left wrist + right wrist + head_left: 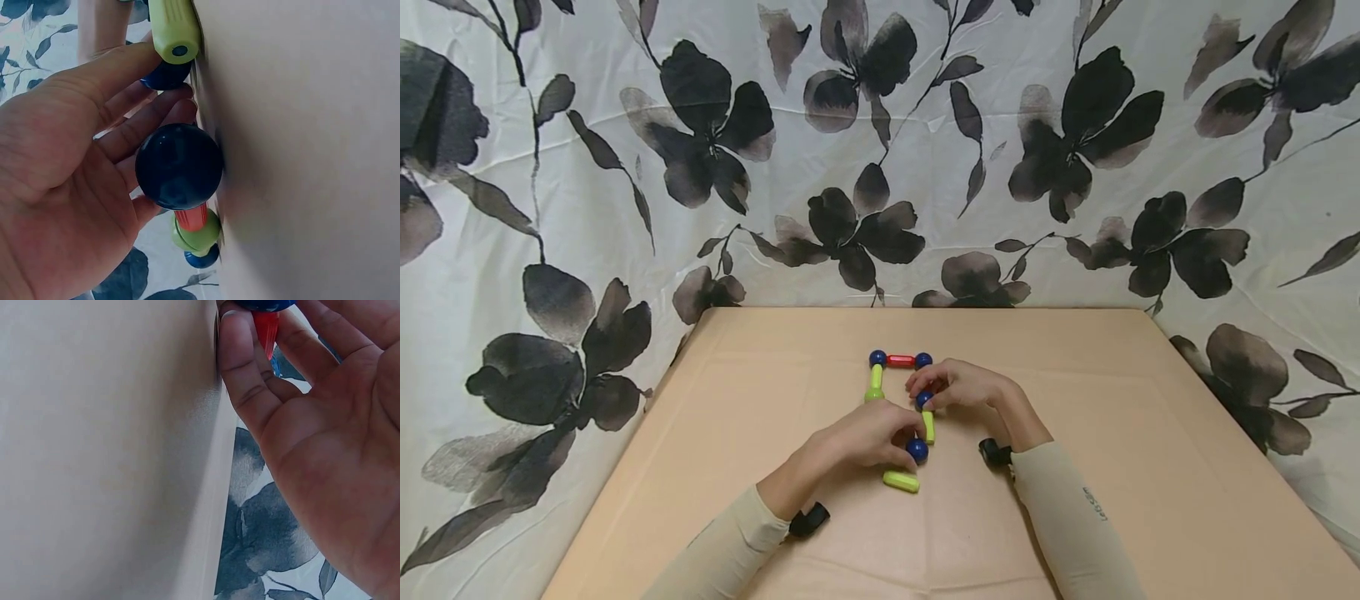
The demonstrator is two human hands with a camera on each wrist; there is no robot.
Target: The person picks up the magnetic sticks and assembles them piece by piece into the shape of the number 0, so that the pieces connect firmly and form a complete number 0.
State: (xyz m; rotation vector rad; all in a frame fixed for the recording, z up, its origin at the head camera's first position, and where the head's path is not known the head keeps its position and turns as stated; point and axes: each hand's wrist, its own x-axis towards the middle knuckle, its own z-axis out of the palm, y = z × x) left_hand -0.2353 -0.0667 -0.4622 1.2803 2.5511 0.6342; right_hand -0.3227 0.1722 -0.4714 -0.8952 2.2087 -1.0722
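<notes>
Several magnetic-type balls and sticks form a chain on the table. In the head view, my left hand [872, 433] pinches a blue ball [917, 451] with thumb and fingertips. A yellow-green stick [901, 481] lies just on its near side. My right hand [966, 387] pinches another blue ball [924, 401], and a second yellow-green stick [928, 427] runs between these two balls. In the left wrist view, a dark blue ball [179, 165] stands below the left palm, joined to a red stick [192, 217]; the left hand hides both in the head view.
Beyond the hands, a red stick [900, 361] links two blue balls, the left one [877, 358] joined by a yellow-green stick [876, 377] to a green ball [874, 394]. The tan table [775, 358] ends at a floral cloth [970, 208]. Black straps circle both wrists.
</notes>
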